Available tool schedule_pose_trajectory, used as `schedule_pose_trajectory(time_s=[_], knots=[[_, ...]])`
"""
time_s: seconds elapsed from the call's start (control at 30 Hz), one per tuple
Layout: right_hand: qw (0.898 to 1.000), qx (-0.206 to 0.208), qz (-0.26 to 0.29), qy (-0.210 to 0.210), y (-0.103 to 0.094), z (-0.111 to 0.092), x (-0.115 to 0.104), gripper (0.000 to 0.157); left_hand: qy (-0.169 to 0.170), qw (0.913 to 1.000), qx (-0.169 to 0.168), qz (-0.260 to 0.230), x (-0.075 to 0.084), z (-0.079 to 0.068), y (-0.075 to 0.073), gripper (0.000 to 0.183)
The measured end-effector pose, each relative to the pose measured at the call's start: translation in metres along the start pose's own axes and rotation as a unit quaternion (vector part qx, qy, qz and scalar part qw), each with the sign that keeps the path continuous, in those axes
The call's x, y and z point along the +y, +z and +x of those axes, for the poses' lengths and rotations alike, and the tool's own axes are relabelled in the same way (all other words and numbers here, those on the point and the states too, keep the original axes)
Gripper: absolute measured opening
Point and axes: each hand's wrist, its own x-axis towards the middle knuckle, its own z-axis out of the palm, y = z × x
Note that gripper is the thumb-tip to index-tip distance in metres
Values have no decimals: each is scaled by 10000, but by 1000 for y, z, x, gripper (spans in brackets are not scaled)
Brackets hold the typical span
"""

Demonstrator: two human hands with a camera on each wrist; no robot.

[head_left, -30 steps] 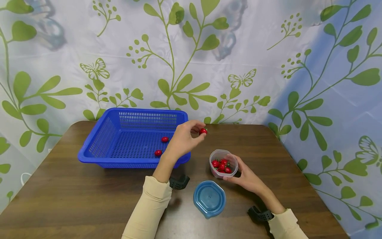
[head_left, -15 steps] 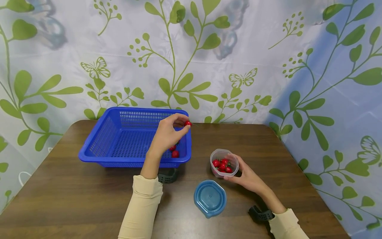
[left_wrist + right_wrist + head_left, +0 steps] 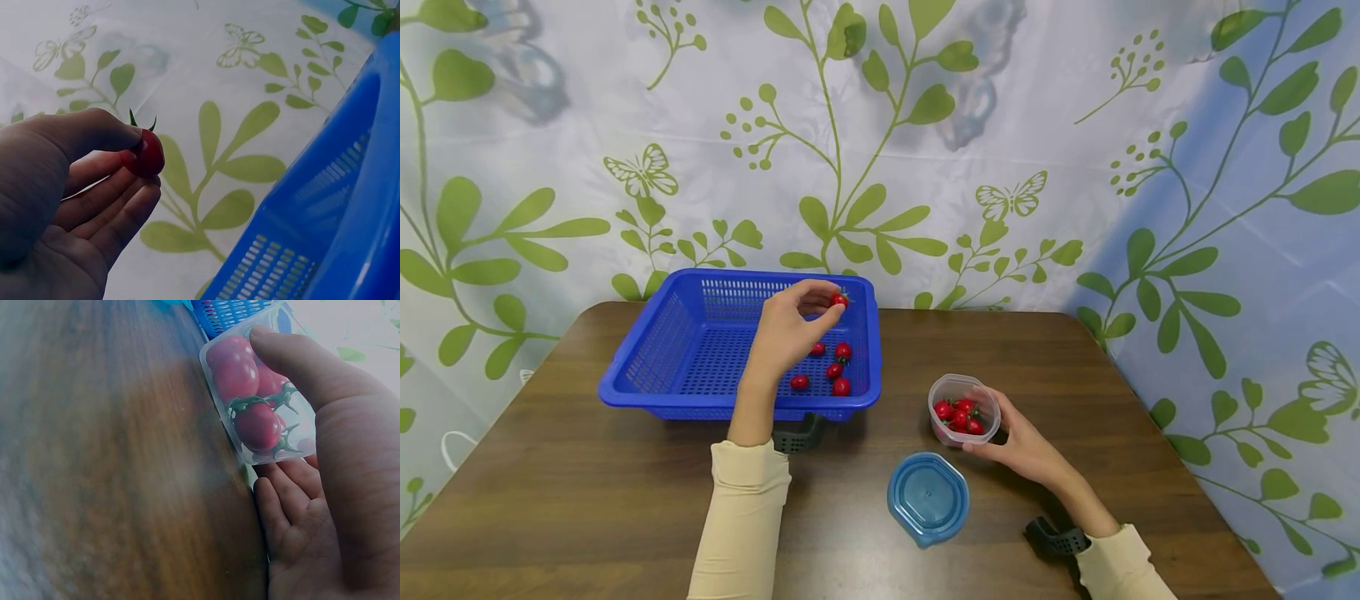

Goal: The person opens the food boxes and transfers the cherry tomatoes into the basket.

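Between thumb and fingers my left hand [image 3: 786, 329] pinches a cherry tomato [image 3: 147, 154] with a small green stem, held above the right part of a blue plastic basket [image 3: 625, 358]. Several more cherry tomatoes [image 3: 841, 387] lie on the basket's floor near its right end. On the table, my right hand [image 3: 1017, 440] grips a small clear plastic container [image 3: 951, 385] from its right side. Inside the container are several red cherry tomatoes [image 3: 257, 427] with green stems; the right wrist view shows the thumb on its near wall and the fingers on the opposite side.
A blue lid [image 3: 928, 495] lies on the brown wooden table [image 3: 587, 500], in front of the container. Behind the table hangs a leaf-patterned cloth [image 3: 880, 150]. Part of a white cord [image 3: 448, 450] shows at the left table edge.
My left hand has moved left with the cherry tomato, from right of the basket to over its inside. The right hand and container have stayed in place.
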Motion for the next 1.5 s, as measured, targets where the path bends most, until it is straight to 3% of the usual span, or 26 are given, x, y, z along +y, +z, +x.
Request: schedule_pose_trajectory(time_s=[0.33, 0.6, 1.5], knots=[[10000, -10, -19, 53, -1, 0, -3, 91, -270, 9992, 292, 56, -13, -3, -23, 30], [10000, 5, -77, -17, -1, 0, -2, 90, -453, 9982, 359, 162, -18, -4, -32, 33], [9999, 25, -116, 0, -2, 1, -2, 91, -369, 9988, 291, 128, -17, -2, -28, 33]])
